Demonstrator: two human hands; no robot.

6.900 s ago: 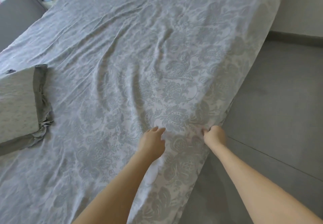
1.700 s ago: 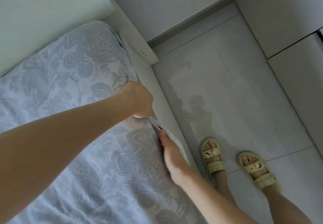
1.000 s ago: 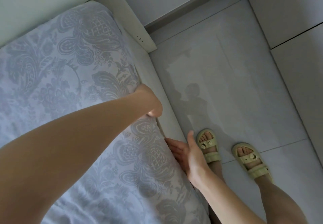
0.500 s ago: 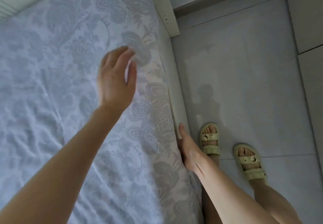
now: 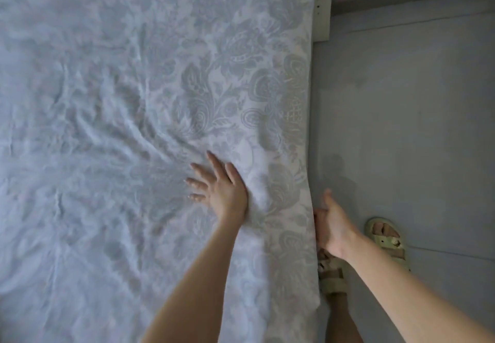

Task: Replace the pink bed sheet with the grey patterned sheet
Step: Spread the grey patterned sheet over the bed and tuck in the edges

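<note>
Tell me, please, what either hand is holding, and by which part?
Nothing: left hand lies flat on the grey sheet; right hand, open, at its side edge.

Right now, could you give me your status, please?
Left hand flat on grey patterned sheet. Right hand open at its edge. Sheet spread, wrinkled; nothing blocking.

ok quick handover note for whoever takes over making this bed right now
Left hand: open, flat on the grey patterned sheet.
Right hand: open at the sheet's side edge, gripping nothing.
Done: sheet spread over all of the bed in view; no pink showing.
Left: smooth the wrinkles beside the left hand, likely tuck that side edge.
</note>
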